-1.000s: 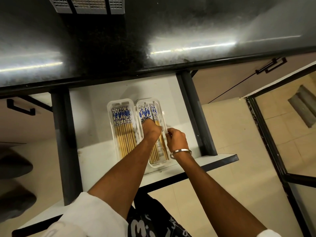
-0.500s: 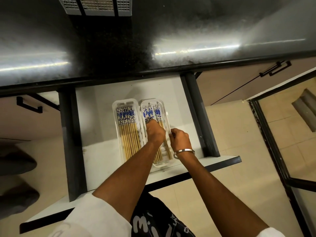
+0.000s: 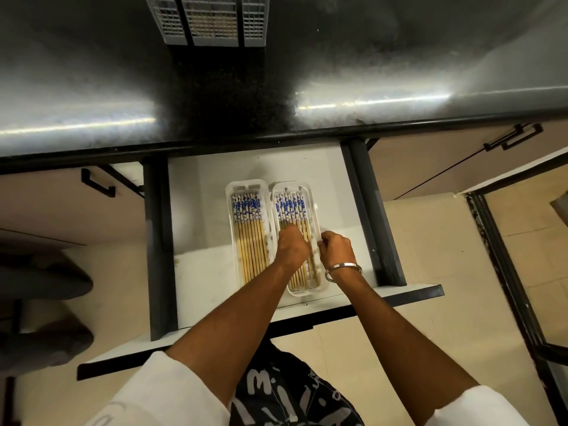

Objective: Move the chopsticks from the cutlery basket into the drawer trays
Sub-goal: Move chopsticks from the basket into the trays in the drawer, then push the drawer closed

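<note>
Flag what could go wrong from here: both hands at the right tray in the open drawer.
1. The left hand presses on the chopsticks in the right tray; a hard push could knock the neat row askew.
2. The right hand grips that tray's rim; a tug may slide it against the left tray.
3. The cutlery basket looks like it still holds some chopsticks, so stopping here might be premature.
</note>
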